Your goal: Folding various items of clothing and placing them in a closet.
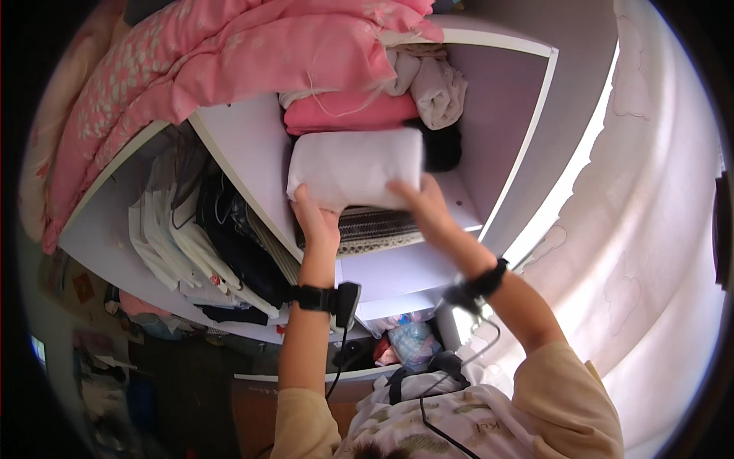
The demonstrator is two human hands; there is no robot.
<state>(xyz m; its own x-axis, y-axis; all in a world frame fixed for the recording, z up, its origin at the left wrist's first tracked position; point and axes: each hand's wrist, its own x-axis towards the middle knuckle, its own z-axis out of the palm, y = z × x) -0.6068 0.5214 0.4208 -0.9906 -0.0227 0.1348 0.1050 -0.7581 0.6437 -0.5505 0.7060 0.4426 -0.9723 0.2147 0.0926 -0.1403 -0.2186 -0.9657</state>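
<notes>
Fingers of the left hand (pixel 315 218) curl under the near left corner of a folded white cloth (pixel 355 168); the right hand (pixel 424 203) grips its near right edge, fingers seemingly flat on top. The cloth lies long axis left to right, inside the white shelf compartment (pixel 512 130), atop a patterned folded item (pixel 375 226). Behind the cloth sit a folded pink garment (pixel 344 115) and something black (pixel 443 145).

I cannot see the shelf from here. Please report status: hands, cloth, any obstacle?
Both hands grip folded white cloth. Cloth sits on striped knit stack. Pink folded cloth right above.
</notes>
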